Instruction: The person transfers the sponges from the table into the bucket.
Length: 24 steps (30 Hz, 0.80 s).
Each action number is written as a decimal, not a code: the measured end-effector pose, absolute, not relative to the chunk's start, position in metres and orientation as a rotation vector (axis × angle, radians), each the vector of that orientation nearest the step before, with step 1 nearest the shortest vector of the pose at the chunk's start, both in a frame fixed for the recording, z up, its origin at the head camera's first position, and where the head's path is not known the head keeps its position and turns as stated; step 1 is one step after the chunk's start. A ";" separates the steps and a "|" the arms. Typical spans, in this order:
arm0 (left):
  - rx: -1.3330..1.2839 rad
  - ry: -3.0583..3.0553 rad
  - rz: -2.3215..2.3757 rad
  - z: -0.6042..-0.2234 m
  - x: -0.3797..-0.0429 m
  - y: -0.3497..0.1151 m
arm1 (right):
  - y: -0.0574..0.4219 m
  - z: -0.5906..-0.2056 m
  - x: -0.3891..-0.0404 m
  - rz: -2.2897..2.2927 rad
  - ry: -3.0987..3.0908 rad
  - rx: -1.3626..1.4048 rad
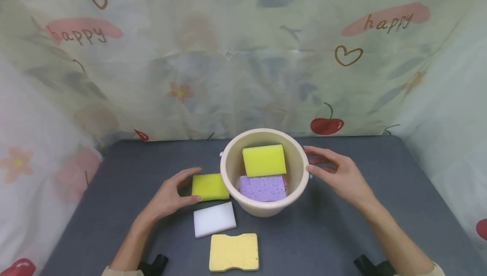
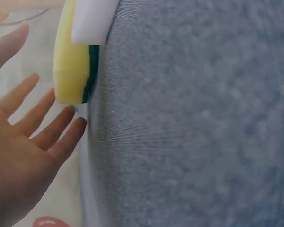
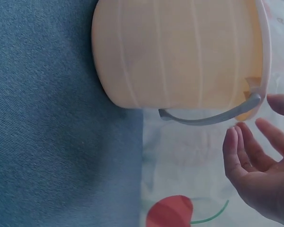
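Note:
A cream bucket (image 1: 262,209) stands upright on the table, holding a yellow sponge (image 1: 264,160) and a purple sponge (image 1: 262,189). Just left of it lies another yellow sponge (image 1: 210,187), whose dark green scouring side faces down in the left wrist view. My left hand (image 1: 171,193) reaches around this sponge's left end with fingers spread; the left wrist view shows no grip on it. Beside the bucket's right rim is my right hand (image 1: 342,176), fingers loosely bent near the grey handle (image 3: 213,119) and holding nothing. Whether its fingertips touch the rim, I cannot tell.
A white sponge (image 1: 214,219) lies in front of the yellow one. Nearer the front edge is a pale yellow sponge (image 1: 233,252) with notched sides. The dark grey table (image 1: 304,242) is bordered at the back and sides by a printed curtain (image 1: 247,77).

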<state>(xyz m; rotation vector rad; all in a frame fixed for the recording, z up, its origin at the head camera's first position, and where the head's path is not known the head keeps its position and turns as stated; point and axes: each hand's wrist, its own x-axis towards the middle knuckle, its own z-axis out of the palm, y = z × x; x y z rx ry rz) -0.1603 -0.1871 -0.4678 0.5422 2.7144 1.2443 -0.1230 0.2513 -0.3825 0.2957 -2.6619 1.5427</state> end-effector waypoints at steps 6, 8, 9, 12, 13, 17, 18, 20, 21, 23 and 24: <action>0.520 2.668 1.212 -0.475 -0.164 -0.186 | 0.248 -0.389 -0.121 1.597 -2.677 0.327; 0.523 2.661 1.199 -0.477 -0.166 -0.185 | 0.247 -0.391 -0.120 1.610 -2.675 0.331; 0.526 2.658 1.190 -0.477 -0.167 -0.184 | 0.247 -0.392 -0.120 1.622 -2.671 0.327; 0.534 2.653 1.153 -0.477 -0.170 -0.181 | 0.246 -0.394 -0.119 1.654 -2.668 0.281; 0.533 2.653 1.141 -0.477 -0.170 -0.180 | 0.245 -0.395 -0.119 1.673 -2.668 0.259; 0.537 2.662 1.073 -0.476 -0.173 -0.176 | 0.243 -0.399 -0.119 1.772 -2.658 0.185; 0.539 2.665 1.052 -0.476 -0.174 -0.175 | 0.243 -0.400 -0.118 1.799 -2.652 0.169; 0.549 2.677 1.011 -0.475 -0.175 -0.174 | 0.242 -0.402 -0.118 1.846 -2.629 0.151; 0.555 2.685 0.994 -0.474 -0.175 -0.173 | 0.241 -0.403 -0.118 1.855 -2.622 0.141; 0.571 2.710 0.963 -0.473 -0.175 -0.171 | 0.239 -0.404 -0.118 1.860 -2.609 0.118; 0.585 2.722 0.952 -0.473 -0.175 -0.170 | 0.239 -0.404 -0.118 1.859 -2.606 0.107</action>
